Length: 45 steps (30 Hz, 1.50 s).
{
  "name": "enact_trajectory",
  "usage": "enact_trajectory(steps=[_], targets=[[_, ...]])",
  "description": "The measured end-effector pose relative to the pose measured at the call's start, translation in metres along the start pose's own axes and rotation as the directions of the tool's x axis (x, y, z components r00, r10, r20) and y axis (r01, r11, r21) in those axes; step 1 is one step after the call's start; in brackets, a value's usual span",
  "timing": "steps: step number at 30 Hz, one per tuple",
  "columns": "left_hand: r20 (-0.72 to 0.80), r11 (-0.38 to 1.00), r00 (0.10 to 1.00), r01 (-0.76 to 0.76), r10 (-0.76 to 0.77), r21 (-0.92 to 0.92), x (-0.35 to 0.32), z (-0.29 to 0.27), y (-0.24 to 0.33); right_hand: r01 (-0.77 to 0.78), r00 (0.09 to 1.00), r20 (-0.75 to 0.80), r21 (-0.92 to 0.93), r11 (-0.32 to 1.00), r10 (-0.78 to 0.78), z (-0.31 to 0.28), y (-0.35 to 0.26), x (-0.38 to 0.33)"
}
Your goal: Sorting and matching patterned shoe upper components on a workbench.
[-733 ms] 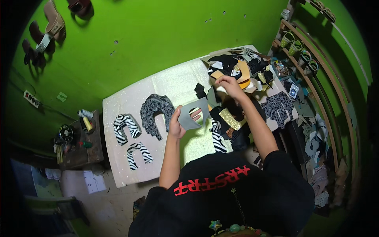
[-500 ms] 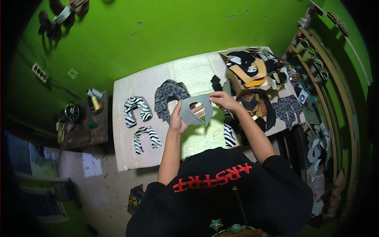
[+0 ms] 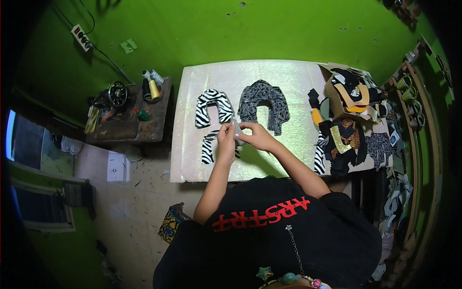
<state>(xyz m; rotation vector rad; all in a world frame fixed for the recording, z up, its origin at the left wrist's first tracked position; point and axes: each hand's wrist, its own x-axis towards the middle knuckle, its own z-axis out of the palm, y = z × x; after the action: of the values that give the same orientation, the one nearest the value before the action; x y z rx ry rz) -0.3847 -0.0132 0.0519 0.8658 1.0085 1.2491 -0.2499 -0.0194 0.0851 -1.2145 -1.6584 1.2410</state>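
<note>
Both hands hold a grey U-shaped cut piece [image 3: 237, 135] over the table; it now looks folded or turned edge-on, and the fingers hide much of it. My left hand [image 3: 226, 138] grips its left side. My right hand [image 3: 258, 137] pinches it from the right with thumb and fingers. Just beyond my left hand lies a zebra-striped arch-shaped piece [image 3: 224, 111]. A second zebra piece [image 3: 207, 151] sits nearer, partly covered by my left hand and wrist. Behind my right hand lies a black-and-grey patterned arch-shaped piece [image 3: 249, 100].
A cardboard box [image 3: 340, 107] full of scraps stands on the table's [image 3: 298, 72] right, with loose offcuts around it. Left of the table, a sewing machine [image 3: 117, 94] and thread cones [image 3: 153, 88] sit on a wooden stand. A rack [image 3: 419, 192] with sandals lines the right wall.
The view has swung left. My hands have come close together, and the grey piece, spread flat with its opening showing before, is now folded or edge-on between them.
</note>
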Motion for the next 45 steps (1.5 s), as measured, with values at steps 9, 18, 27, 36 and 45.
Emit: enact_trajectory(steps=[9,18,27,36,45], targets=[[0.120,0.988,0.983,0.130,-0.139,0.079,-0.011,-0.054,0.014,-0.153,0.969,-0.206,-0.078,0.985,0.134,0.064,0.040,0.029],[0.166,0.922,0.910,0.388,-0.380,-0.017,0.003,-0.136,-0.017,-0.195,0.965,0.190,0.067,0.979,0.179,0.065,0.006,0.028],[0.203,0.877,0.871,0.472,-0.448,-0.092,-0.003,-0.151,-0.025,-0.307,0.898,0.379,0.180,0.935,0.222,0.061,0.028,0.030],[0.423,0.815,0.763,0.573,-0.489,-0.091,0.000,-0.170,-0.032,-0.349,0.917,0.282,0.231,0.908,0.281,0.066,0.047,0.039],[0.136,0.865,0.855,0.487,-0.500,0.123,0.019,-0.171,-0.016,-0.566,0.821,0.056,-0.052,0.823,0.568,0.070,0.089,0.041]])
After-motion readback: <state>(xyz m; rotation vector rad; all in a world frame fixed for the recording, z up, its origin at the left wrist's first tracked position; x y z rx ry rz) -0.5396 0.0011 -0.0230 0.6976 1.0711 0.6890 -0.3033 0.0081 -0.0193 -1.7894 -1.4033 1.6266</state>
